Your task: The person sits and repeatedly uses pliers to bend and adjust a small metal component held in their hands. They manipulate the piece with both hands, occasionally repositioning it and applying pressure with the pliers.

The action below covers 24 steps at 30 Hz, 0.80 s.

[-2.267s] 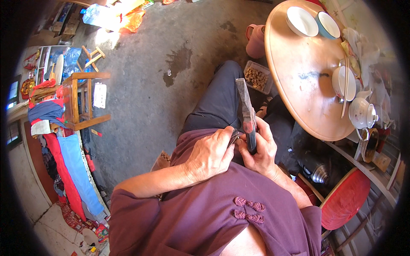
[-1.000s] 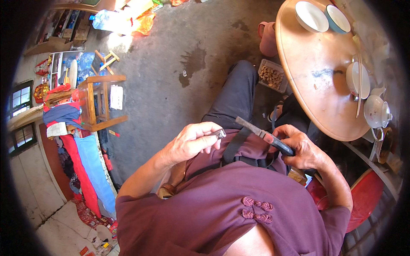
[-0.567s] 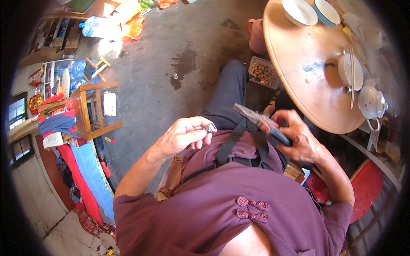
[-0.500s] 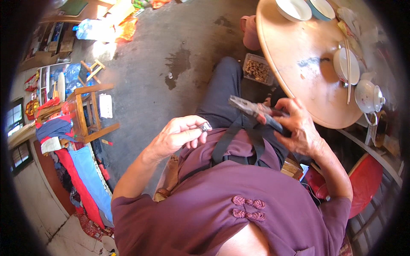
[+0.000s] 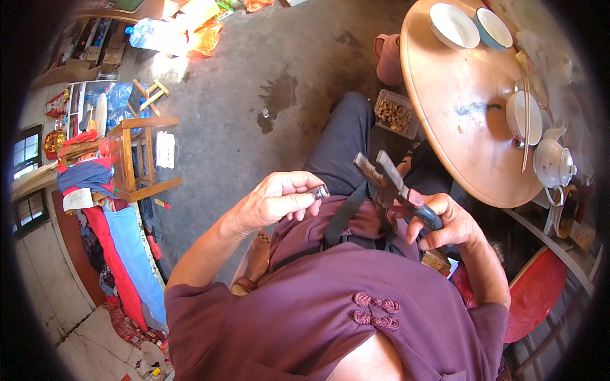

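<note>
Evidently the small shiny metal piece (image 5: 319, 191) is the centre of the work: it is held in the air in front of the maroon shirt (image 5: 305, 311), pinched in the closed grip of the left hand (image 5: 279, 202), its bright end poking out from thumb and fingers; its exact kind is too small to tell. To its right, the grip of the right hand (image 5: 450, 223) is curled about a handle of the pliers (image 5: 403, 189), whose jaws stand spread with nothing between them; tool and piece are apart. The step in hand seems to be readying the pliers beside the piece; clamping it would call for bringing the two together, then squeezing the handles with the left fingertips kept clear. Farther out, a clear tub of peanuts (image 5: 395, 114) sits on the floor (image 5: 216, 95) by the left edge of the round wooden bench (image 5: 448, 136), and chopsticks (image 5: 527, 130) lie across a bowl (image 5: 518, 119) near its right edge.
</note>
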Each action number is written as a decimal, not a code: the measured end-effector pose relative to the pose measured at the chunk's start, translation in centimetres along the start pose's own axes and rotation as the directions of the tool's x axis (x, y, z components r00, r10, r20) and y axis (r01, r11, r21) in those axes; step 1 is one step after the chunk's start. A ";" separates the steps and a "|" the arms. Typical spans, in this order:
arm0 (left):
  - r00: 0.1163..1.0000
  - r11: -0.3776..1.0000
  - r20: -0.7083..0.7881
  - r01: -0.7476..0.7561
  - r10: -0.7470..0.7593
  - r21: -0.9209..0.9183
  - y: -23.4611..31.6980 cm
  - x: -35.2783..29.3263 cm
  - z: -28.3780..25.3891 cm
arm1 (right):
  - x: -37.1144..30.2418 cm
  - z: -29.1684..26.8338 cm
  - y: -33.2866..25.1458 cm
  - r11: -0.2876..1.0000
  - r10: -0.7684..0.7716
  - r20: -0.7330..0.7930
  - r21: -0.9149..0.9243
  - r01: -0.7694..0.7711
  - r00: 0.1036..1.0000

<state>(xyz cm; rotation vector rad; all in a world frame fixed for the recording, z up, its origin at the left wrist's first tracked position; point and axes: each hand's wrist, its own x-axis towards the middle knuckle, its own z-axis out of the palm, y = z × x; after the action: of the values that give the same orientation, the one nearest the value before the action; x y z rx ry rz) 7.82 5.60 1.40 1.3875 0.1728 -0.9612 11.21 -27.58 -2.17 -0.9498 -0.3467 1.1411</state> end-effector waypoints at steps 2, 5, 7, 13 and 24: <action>1.000 1.000 0.003 0.001 -0.001 0.003 0.2 -0.1 -0.1 | 0.2 -0.1 0.2 0.996 0.008 0.056 0.087 -0.013 0.998; 1.000 1.000 0.009 0.003 -0.003 0.017 0.4 -0.4 -0.5 | 1.2 -0.2 -0.1 0.999 -0.022 0.137 -0.021 0.025 0.990; 1.000 0.999 0.019 -0.007 0.007 0.032 0.6 -0.5 -0.7 | 1.4 -0.4 0.0 0.995 0.035 0.133 -0.101 -0.022 0.990; 0.998 0.999 0.057 -0.012 0.010 0.030 0.8 -0.8 -1.1 | 0.6 -0.9 -0.9 0.961 0.226 0.127 -0.191 -0.200 0.966; 0.998 0.994 0.047 0.027 -0.032 0.101 1.1 -0.5 -1.3 | 2.3 -0.2 -1.6 0.939 0.255 0.241 -0.291 -0.181 0.936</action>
<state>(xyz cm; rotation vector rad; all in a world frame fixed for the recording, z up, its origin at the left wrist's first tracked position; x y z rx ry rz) 8.75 6.89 2.23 1.4556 0.1102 -1.0393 13.27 -25.77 -1.58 -1.0842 -0.6445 1.4649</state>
